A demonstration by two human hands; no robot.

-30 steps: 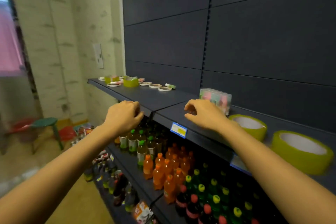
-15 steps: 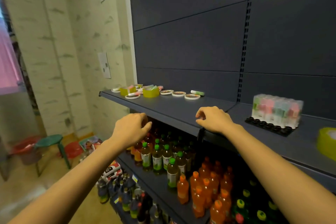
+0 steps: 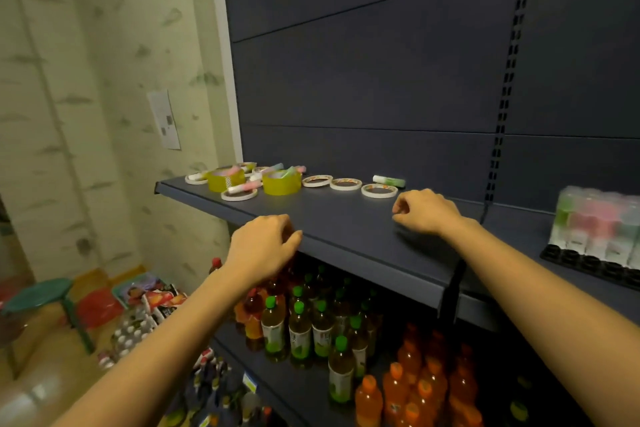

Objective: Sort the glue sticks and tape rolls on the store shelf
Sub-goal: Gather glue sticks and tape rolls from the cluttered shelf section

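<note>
On the dark shelf (image 3: pixel 346 218) lie two yellow tape rolls (image 3: pixel 281 182), several thin white tape rings (image 3: pixel 379 190) and loose glue sticks; a green one (image 3: pixel 388 180) lies at the right end, pink ones (image 3: pixel 242 188) among the rolls. A wrapped pack of glue sticks (image 3: pixel 599 225) stands at the far right. My left hand (image 3: pixel 265 246) hovers at the shelf's front edge, fingers curled, holding nothing. My right hand (image 3: pixel 427 211) rests over the shelf just short of the white rings, fingers loosely curled and empty.
Below the shelf stand rows of green-capped and orange drink bottles (image 3: pixel 311 326). A green stool (image 3: pixel 38 298) and packaged goods (image 3: pixel 149 295) sit on the floor at left. A slotted upright (image 3: pixel 509 73) divides the back panel.
My view has swung left along the shelf, bringing the tape rolls and loose glue sticks closer. Both hands moved with it, the right one now near the white rings.
</note>
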